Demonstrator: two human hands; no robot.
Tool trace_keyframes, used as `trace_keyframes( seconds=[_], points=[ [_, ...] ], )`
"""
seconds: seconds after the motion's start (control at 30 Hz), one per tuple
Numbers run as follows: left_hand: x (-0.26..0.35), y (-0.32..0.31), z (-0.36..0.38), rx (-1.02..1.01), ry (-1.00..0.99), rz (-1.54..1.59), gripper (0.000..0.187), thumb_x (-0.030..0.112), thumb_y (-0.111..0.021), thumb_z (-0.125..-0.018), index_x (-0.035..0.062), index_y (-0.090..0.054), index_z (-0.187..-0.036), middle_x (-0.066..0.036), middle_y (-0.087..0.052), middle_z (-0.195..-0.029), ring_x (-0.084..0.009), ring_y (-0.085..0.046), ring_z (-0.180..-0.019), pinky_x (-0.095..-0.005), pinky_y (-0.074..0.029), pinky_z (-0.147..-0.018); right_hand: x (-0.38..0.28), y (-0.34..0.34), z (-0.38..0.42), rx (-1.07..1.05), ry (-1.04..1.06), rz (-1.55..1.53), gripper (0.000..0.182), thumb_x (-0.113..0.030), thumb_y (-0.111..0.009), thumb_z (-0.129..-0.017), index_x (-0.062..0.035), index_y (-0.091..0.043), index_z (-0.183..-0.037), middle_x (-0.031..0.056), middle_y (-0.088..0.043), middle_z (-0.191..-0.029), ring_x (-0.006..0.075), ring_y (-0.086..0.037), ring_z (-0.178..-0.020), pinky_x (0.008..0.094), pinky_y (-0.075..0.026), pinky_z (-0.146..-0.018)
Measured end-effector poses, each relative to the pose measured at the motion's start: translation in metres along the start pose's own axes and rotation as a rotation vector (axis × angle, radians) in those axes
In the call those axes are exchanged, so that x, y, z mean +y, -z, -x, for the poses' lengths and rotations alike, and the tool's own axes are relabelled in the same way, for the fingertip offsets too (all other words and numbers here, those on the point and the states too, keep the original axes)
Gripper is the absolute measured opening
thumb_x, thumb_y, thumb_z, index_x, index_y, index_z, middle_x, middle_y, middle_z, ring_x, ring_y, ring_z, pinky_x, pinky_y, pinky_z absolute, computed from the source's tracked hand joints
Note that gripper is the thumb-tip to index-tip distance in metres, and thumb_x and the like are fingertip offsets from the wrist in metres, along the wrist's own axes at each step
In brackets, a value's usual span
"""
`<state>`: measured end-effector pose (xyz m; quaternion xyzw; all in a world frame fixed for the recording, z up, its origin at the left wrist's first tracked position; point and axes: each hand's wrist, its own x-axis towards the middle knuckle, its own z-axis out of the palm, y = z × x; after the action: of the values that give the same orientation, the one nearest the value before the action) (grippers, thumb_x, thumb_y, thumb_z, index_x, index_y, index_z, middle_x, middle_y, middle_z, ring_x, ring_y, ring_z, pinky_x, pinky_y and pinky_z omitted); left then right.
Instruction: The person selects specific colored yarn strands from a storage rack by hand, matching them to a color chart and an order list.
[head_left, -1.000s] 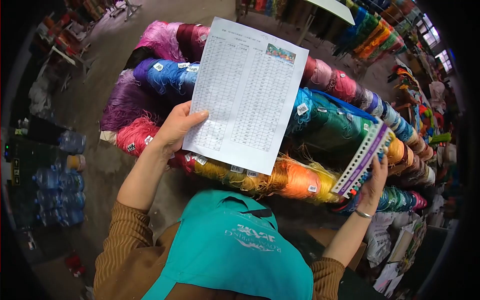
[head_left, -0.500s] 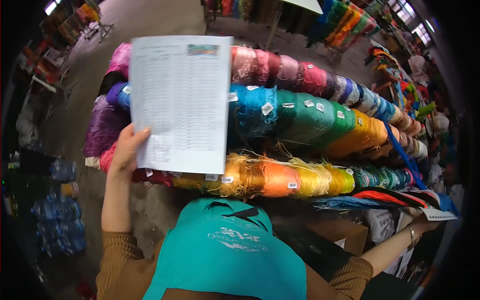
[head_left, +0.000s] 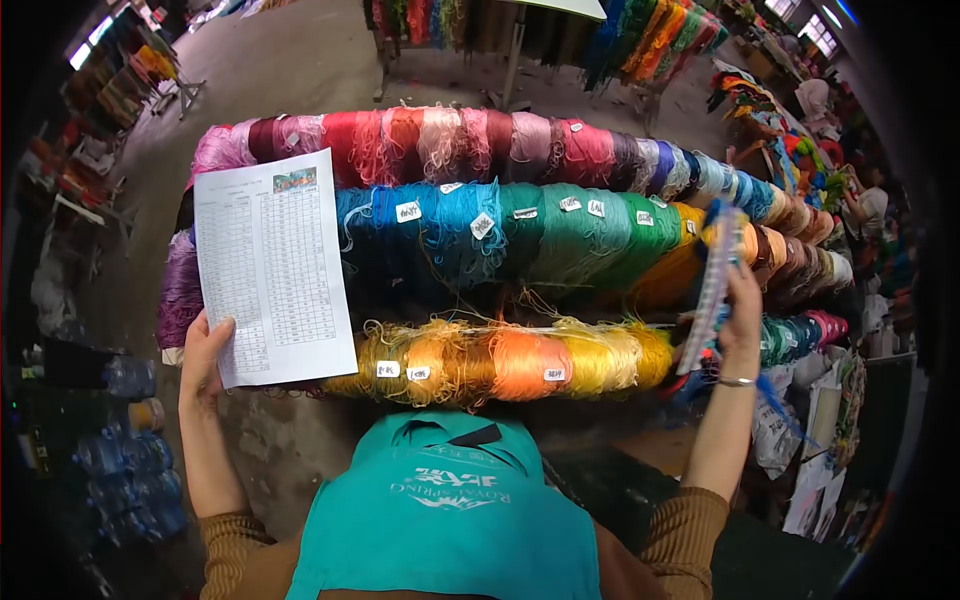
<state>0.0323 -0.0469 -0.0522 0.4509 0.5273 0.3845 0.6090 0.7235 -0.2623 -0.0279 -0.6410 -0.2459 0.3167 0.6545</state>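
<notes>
My left hand (head_left: 204,352) grips a printed paper sheet (head_left: 268,275) by its lower left edge, thumb on the front. The sheet carries a table and a small colour picture at its top. In my right hand (head_left: 742,310) is a white perforated card with thread strands (head_left: 708,310), held upright on edge and blurred by motion. Beyond and below both hands hang rows of coloured thread skeins: a pink to brown row (head_left: 440,145), a blue, green and orange row (head_left: 590,225), and a yellow and orange row (head_left: 530,362). Small white labels (head_left: 408,212) sit on many skeins.
Large clear water bottles (head_left: 130,455) stand at the lower left. More skeins (head_left: 660,45) hang on a rack at the back, beside a white tabletop (head_left: 570,8). Another person (head_left: 866,212) is at the far right. Papers and bags (head_left: 815,490) lie at the lower right.
The paper sheet has moved left and down, uncovering more skeins. My right hand has come up and inward from the lower right, bringing the card with thread strands over the racks.
</notes>
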Motion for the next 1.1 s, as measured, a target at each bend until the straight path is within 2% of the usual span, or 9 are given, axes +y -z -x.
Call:
trace_keyframes(
  seconds=[0.13,0.23,0.3,0.33,0.4,0.5,0.7,0.87,1.1],
  points=[
    [-0.003,0.003,-0.007,-0.002,-0.107,-0.133,0.043,0.004,-0.058,-0.091,-0.0043,-0.046,-0.132,-0.014,-0.064,-0.118,-0.0177,-0.064,-0.102,-0.0306,-0.051,-0.091,0.060,0.003,-0.009,0.011,-0.060,0.117,0.032,-0.016,-0.059,-0.096,0.0012,-0.057,-0.124,0.0019,-0.067,-0.098,0.0064,-0.062,-0.080,0.0227,-0.049,-0.071],
    [-0.001,0.007,-0.007,-0.008,-0.116,-0.183,0.048,0.004,-0.057,-0.093,-0.0039,-0.041,-0.138,-0.016,-0.061,-0.124,-0.0190,-0.062,-0.108,-0.0311,-0.049,-0.095,0.067,0.008,-0.006,0.185,0.127,0.362,0.035,-0.019,-0.058,-0.097,0.0042,-0.056,-0.123,0.0064,-0.065,-0.104,0.0111,-0.060,-0.092,0.0257,-0.046,-0.082],
    [-0.002,0.008,-0.008,-0.022,-0.106,-0.214,0.051,0.004,-0.057,-0.093,-0.0039,-0.040,-0.140,-0.017,-0.058,-0.128,-0.0202,-0.059,-0.113,-0.0320,-0.047,-0.098,0.052,-0.011,0.015,0.371,0.316,0.713,0.036,-0.022,-0.058,-0.097,0.0027,-0.056,-0.123,0.0075,-0.064,-0.097,0.0148,-0.060,-0.089,0.0268,-0.047,-0.082],
    [-0.005,0.007,-0.009,0.109,-0.167,-0.328,0.051,0.004,-0.057,-0.093,-0.0043,-0.040,-0.140,-0.017,-0.056,-0.130,-0.0208,-0.057,-0.116,-0.0329,-0.044,-0.101,0.050,-0.016,0.023,0.572,0.712,1.188,0.028,-0.019,-0.059,-0.096,0.0012,-0.060,-0.116,0.0089,-0.063,-0.094,0.0180,-0.060,-0.085,0.0290,-0.048,-0.079],
    [-0.012,0.007,-0.017,0.342,-0.372,-0.643,0.048,0.005,-0.057,-0.093,-0.0025,-0.044,-0.138,-0.017,-0.052,-0.135,-0.0244,-0.051,-0.125,-0.0362,-0.039,-0.106,0.037,-0.054,0.055,0.472,0.505,0.710,0.017,-0.013,-0.061,-0.095,0.0000,-0.063,-0.105,0.0056,-0.063,-0.094,0.0143,-0.059,-0.083,0.0270,-0.048,-0.074],
    [0.040,-0.066,-0.003,0.247,-0.760,-0.953,0.034,0.001,-0.062,-0.086,0.0001,-0.060,-0.120,-0.014,-0.058,-0.126,-0.0284,-0.054,-0.121,-0.0365,-0.040,-0.104,0.039,-0.135,0.091,0.137,0.251,0.239,0.005,-0.006,-0.064,-0.091,-0.0021,-0.065,-0.089,-0.0003,-0.062,-0.083,0.0059,-0.055,-0.074,0.0203,-0.043,-0.064],
    [0.058,-0.235,-0.036,-0.434,-0.924,-0.745,0.021,0.004,-0.071,-0.081,0.0013,-0.064,-0.101,-0.012,-0.065,-0.115,-0.0280,-0.055,-0.123,-0.0385,-0.041,-0.105,0.092,-0.236,0.082,0.013,0.287,0.149,0.010,-0.005,-0.064,-0.088,0.0009,-0.067,-0.096,0.0084,-0.067,-0.086,0.0121,-0.063,-0.074,0.0257,-0.051,-0.067],
    [0.043,-0.334,-0.089,-0.493,-1.094,-0.865,0.030,0.016,-0.077,-0.075,0.0026,-0.062,-0.098,-0.013,-0.063,-0.102,-0.0317,-0.059,-0.105,-0.0394,-0.046,-0.092,0.103,-0.258,0.070,0.142,0.334,0.166,0.014,-0.006,-0.064,-0.087,0.0010,-0.068,-0.098,0.0115,-0.068,-0.088,0.0173,-0.065,-0.072,0.0288,-0.052,-0.069],
    [0.035,-0.347,-0.111,-0.582,-0.916,-0.851,0.018,0.012,-0.072,-0.078,0.0015,-0.064,-0.090,-0.013,-0.062,-0.096,-0.0322,-0.061,-0.093,-0.0402,-0.049,-0.083,0.116,-0.262,0.069,0.235,0.251,0.163,0.013,-0.006,-0.065,-0.086,0.0011,-0.068,-0.096,0.0104,-0.068,-0.085,0.0161,-0.065,-0.069,0.0281,-0.052,-0.067]
  ],
)
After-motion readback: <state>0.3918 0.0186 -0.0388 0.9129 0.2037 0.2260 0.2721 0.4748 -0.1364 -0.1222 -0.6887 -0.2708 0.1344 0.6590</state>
